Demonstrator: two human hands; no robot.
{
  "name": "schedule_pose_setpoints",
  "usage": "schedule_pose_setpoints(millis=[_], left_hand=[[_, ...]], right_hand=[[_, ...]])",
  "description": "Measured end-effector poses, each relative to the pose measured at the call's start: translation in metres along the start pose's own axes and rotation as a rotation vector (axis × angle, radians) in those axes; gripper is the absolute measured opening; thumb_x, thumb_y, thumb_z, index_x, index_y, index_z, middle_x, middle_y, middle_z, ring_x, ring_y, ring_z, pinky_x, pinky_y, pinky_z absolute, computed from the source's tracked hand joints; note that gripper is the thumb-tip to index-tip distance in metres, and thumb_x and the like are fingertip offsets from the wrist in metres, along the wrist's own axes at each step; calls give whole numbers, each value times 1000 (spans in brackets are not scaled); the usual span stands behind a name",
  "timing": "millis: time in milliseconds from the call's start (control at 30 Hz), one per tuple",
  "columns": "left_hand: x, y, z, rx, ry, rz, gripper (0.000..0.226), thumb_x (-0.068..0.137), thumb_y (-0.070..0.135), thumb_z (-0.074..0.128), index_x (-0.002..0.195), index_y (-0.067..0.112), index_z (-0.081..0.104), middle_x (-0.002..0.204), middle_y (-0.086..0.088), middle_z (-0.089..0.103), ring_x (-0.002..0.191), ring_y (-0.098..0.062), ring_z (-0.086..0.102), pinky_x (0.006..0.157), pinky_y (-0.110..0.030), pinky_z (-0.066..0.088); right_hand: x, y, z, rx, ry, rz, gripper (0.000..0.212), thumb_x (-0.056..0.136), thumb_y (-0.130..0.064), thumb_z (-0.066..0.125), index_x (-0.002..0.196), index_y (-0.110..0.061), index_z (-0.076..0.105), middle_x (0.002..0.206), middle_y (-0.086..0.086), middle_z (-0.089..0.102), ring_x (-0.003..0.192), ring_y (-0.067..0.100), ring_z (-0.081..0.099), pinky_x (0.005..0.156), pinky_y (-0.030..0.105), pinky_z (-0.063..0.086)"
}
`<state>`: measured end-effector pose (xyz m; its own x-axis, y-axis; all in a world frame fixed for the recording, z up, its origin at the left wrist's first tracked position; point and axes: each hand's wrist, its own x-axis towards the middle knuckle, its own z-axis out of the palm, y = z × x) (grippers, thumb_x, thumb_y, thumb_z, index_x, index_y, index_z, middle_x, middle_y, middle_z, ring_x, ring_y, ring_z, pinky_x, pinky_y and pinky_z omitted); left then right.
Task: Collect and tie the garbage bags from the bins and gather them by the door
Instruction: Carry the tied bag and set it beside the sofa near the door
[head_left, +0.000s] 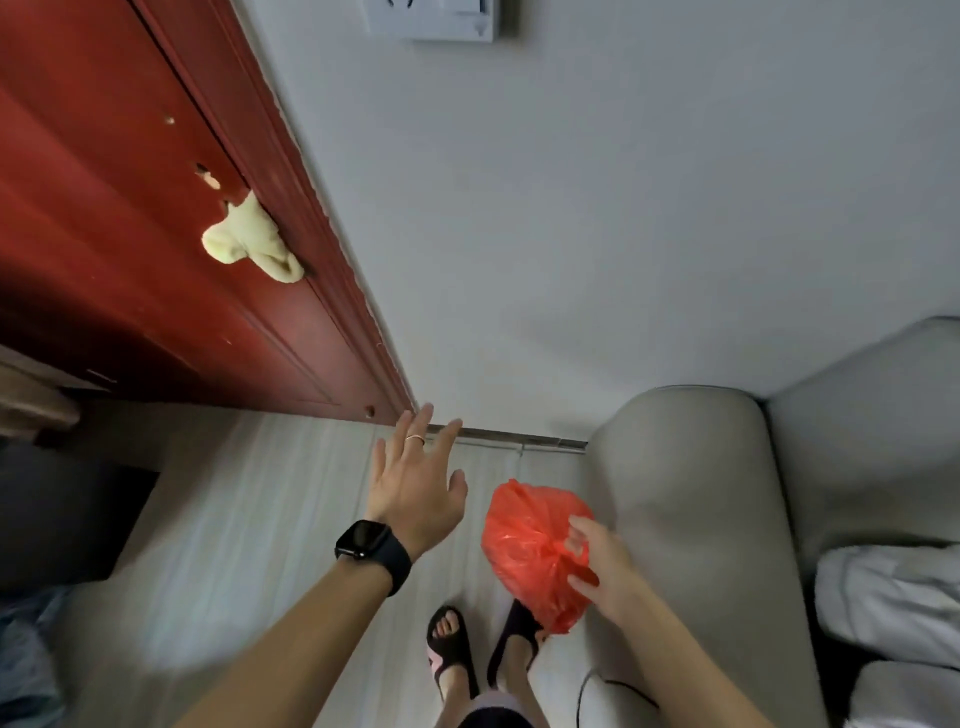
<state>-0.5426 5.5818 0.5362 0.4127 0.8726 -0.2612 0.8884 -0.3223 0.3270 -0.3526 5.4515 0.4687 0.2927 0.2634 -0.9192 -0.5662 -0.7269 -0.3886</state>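
A full red garbage bag hangs above the pale floor, its gathered neck pinched by my right hand. My left hand, with a black watch and a ring, is stretched forward with fingers spread, holding nothing. It reaches toward the bottom corner of the dark red door, which fills the upper left. A pale yellow cloth is wrapped round the door handle.
A grey sofa arm stands right beside the bag, with white bedding on the seat. My sandalled feet are below the bag. Dark furniture sits at the left, and a blue bag lies in the bottom left corner.
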Motion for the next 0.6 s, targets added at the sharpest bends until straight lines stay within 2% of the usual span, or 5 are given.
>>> schedule_pose_setpoints(millis=[133,200,300,400,600], left_hand=[[64,1,28,35,103,81,76,91,31,53,155,34,12,164,0,-11,151,-27,-6,120,-56,12],[96,0,45,83,137,131,85,89,32,56,155,35,3,163,0,-18,151,-29,-9,119,-57,9],[143,-3,78,195,199,206,94,85,31,62,156,33,1,164,-4,-14,151,-33,-5,117,-61,13],[180,-6,113,264,216,227,97,81,25,64,156,33,3,164,-5,-11,150,-36,-4,116,-64,13],[221,-11,168,313,251,196,102,76,13,60,156,32,1,163,-11,-15,150,-37,-6,116,-64,16]], right_hand=[[80,-20,7,16,21,52,15,94,-24,60,102,-12,65,113,5,65,109,15,57,98,43,45],[118,-28,10,38,17,51,15,94,-24,61,102,-12,65,118,7,64,111,16,56,99,44,45],[174,-39,13,68,45,65,18,93,-26,61,104,-12,65,116,7,63,111,17,55,97,44,44],[218,-50,19,68,47,65,14,93,-27,61,99,-16,65,120,6,63,112,17,55,99,44,44],[296,-63,27,28,84,17,22,95,-27,58,113,-15,63,122,2,62,111,14,55,102,45,44]])
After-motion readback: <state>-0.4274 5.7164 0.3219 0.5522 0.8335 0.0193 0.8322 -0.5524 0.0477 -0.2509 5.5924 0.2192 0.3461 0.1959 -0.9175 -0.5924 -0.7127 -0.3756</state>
